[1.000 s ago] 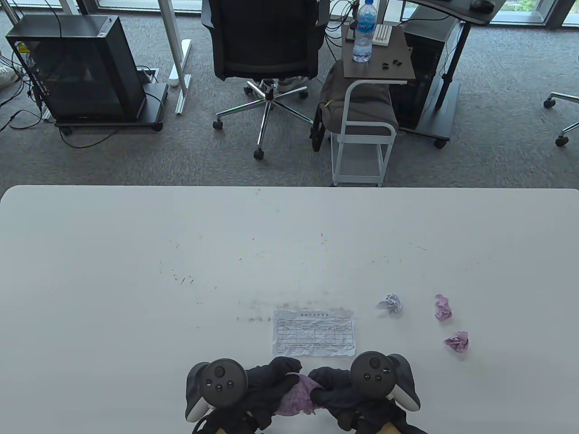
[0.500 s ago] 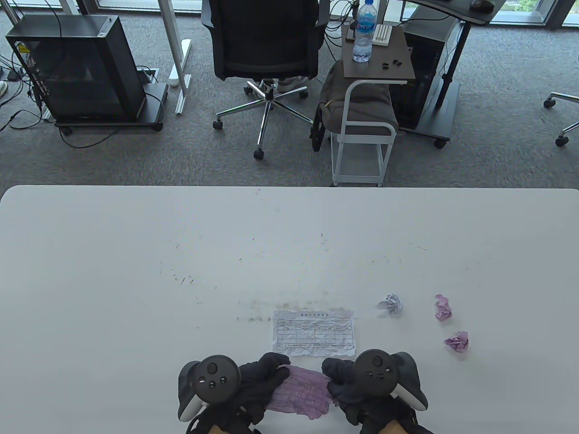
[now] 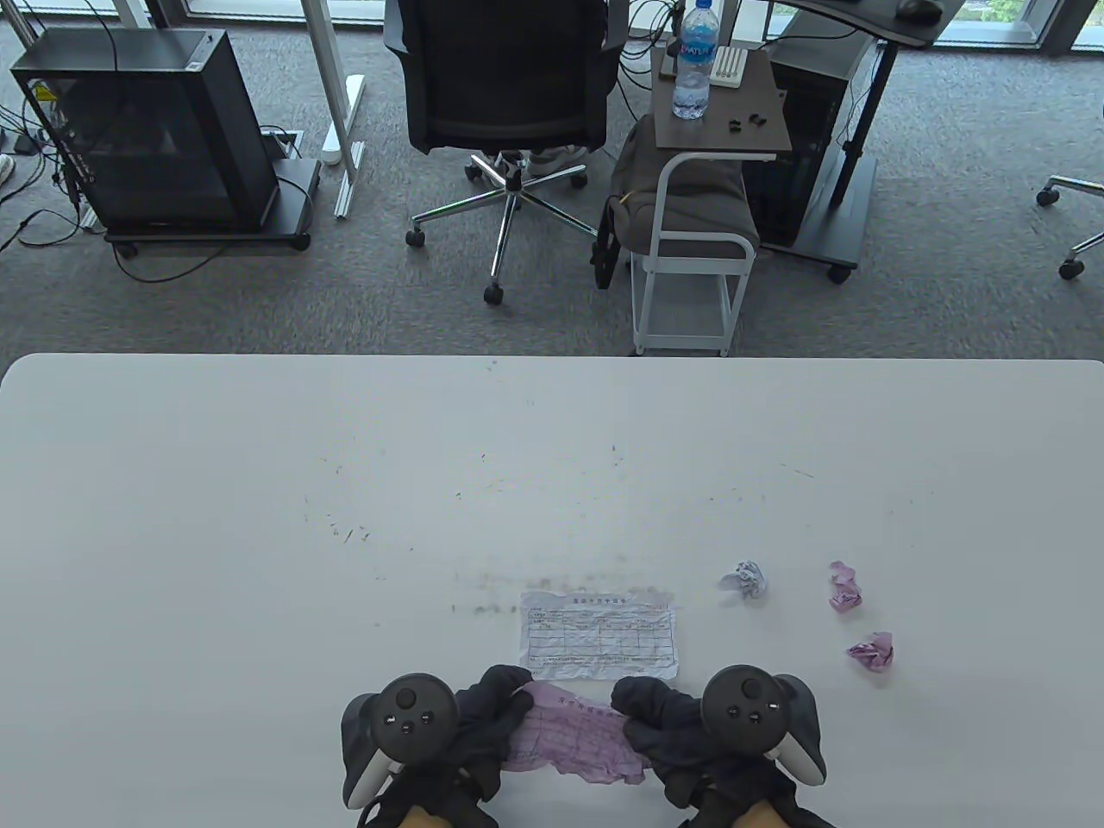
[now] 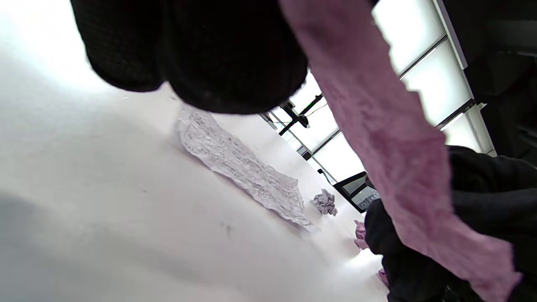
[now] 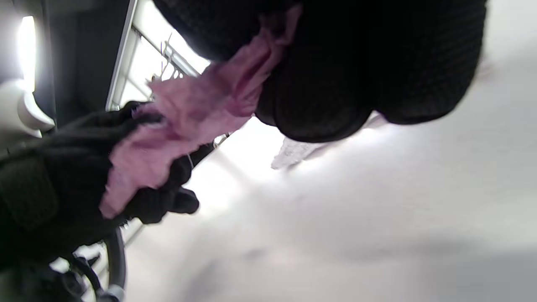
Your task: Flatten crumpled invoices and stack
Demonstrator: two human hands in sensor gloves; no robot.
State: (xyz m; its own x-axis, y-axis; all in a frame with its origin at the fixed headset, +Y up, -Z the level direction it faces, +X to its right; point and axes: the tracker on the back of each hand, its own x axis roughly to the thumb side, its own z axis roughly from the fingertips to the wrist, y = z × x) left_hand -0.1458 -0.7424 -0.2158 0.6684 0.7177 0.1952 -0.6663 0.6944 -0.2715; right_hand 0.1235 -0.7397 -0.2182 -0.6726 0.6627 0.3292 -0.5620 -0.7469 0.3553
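Note:
A pink invoice [image 3: 573,735] is stretched between my two hands just above the table's near edge. My left hand [image 3: 492,720] grips its left end and my right hand [image 3: 647,720] grips its right end. The same wrinkled pink invoice [image 4: 390,138] [image 5: 197,113] shows in both wrist views. A flattened white invoice [image 3: 599,634] [image 4: 241,170] lies on the table right behind the hands. To the right sit a crumpled white ball [image 3: 745,580] [image 4: 325,202] and two crumpled pink balls [image 3: 845,587] [image 3: 872,650].
The white table [image 3: 259,517] is scuffed in the middle. Beyond its far edge stand an office chair [image 3: 504,95], a small side table [image 3: 720,112] with a water bottle [image 3: 694,60], and a black cabinet [image 3: 155,129].
The hands have moved apart, the right one sliding rightward, and the pink invoice has opened from a bunched wad into a wider, flatter sheet between them.

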